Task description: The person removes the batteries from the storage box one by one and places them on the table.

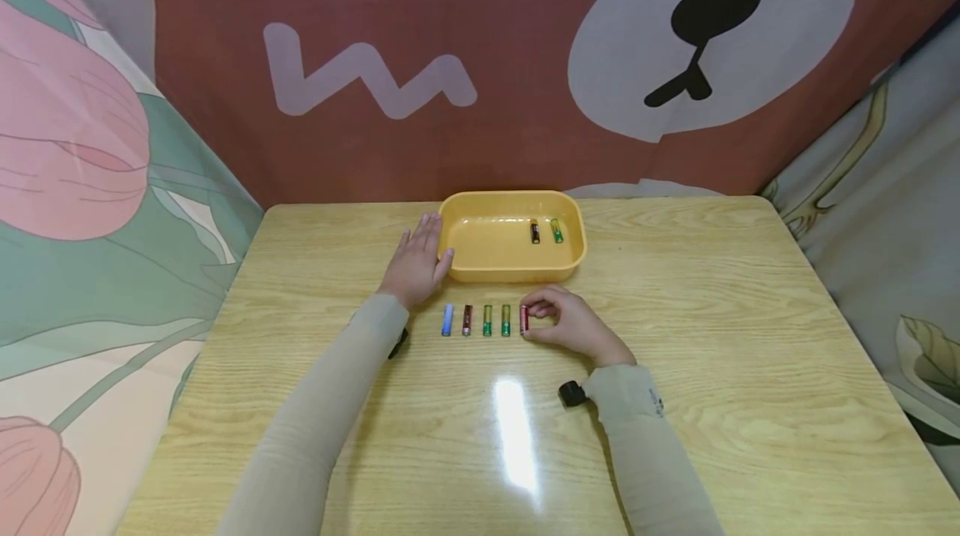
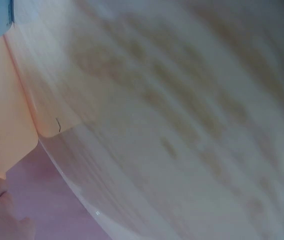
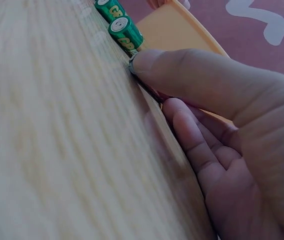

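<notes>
At the right end of a row of batteries, my right hand [image 1: 573,324] pinches a red battery [image 1: 524,320] between thumb and fingers. In the right wrist view the thumb covers most of it. To its left lie two green-and-gold batteries [image 1: 497,321], then a dark red battery [image 1: 467,320] and a blue battery [image 1: 447,320]. My left hand [image 1: 415,266] rests with straight fingers against the left side of a yellow tray [image 1: 510,276]. Inside the tray, toward its right side, are a black battery [image 1: 535,232] and a green battery [image 1: 557,231].
The tray stands at the back edge of a wood-grain table [image 1: 720,311]. Behind it hangs a brown printed cloth [image 1: 517,136], and a floral cloth [image 1: 90,186] hangs on the left. Light glares off the tabletop in front of the batteries.
</notes>
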`<state>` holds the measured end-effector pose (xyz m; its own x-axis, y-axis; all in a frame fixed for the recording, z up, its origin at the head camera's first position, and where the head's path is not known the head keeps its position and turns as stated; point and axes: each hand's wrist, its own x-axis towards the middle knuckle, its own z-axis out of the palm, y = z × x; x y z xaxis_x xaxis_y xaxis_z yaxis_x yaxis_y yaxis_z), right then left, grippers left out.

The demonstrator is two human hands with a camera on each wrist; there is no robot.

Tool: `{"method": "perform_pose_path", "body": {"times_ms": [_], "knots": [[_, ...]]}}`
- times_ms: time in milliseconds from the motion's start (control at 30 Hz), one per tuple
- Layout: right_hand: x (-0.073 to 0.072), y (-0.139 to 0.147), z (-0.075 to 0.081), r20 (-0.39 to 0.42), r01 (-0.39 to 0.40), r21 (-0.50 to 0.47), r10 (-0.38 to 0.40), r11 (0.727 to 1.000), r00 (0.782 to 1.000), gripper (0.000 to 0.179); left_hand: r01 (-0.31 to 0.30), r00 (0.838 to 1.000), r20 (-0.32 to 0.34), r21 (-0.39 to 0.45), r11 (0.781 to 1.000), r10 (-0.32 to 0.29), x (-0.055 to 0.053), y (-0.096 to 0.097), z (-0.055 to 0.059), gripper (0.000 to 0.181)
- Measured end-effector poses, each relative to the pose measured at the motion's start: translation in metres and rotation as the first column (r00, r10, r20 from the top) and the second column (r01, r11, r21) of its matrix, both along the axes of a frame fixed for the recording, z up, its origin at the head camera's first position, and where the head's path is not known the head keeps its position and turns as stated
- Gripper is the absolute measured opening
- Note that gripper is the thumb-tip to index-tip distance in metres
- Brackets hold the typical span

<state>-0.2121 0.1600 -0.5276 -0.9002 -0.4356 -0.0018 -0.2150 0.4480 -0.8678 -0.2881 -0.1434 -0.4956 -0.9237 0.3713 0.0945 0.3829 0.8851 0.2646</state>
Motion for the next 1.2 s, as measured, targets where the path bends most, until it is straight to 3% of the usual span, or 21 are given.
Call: {"method": "perform_pose_path", "body": {"times_ms": [1200], "knots": [[-0.0015,0.0024,-0.003,0.012,-0.02,-0.042,0.02,0.999,1.0,0.048,-0.001,1.0,0.003,0.011,1.0,0.001,-0.0011,0.0003,-0.0014,0.07]]}}
